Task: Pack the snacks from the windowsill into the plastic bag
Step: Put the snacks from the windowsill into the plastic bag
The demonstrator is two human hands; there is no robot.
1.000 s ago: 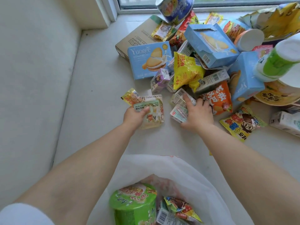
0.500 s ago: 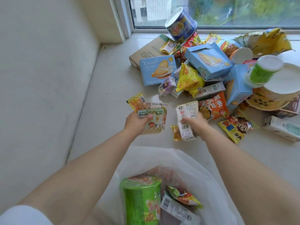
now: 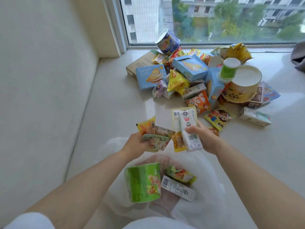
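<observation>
A white plastic bag (image 3: 203,192) lies open in front of me, holding a green snack tub (image 3: 143,182), a white carton (image 3: 178,188) and a green-orange packet (image 3: 180,176). My left hand (image 3: 137,144) grips a fan of flat snack packets (image 3: 155,136) just above the bag's far rim. My right hand (image 3: 206,139) holds small white drink cartons (image 3: 189,129) upright, with a yellow-orange packet (image 3: 177,142) hanging beside them. A heap of snacks (image 3: 194,76) covers the windowsill (image 3: 115,104) beyond both hands.
The heap includes blue biscuit boxes (image 3: 150,76), a yellow chip bag (image 3: 177,81), a blue cup (image 3: 167,41), a green-lidded cup (image 3: 228,68), a noodle bowl (image 3: 244,85) and a loose carton (image 3: 255,116). A wall runs along the left; the window closes the back.
Both hands lifted off the sill and drew back toward the bag. The right hand picked the drink cartons out of the heap; the left kept its packets.
</observation>
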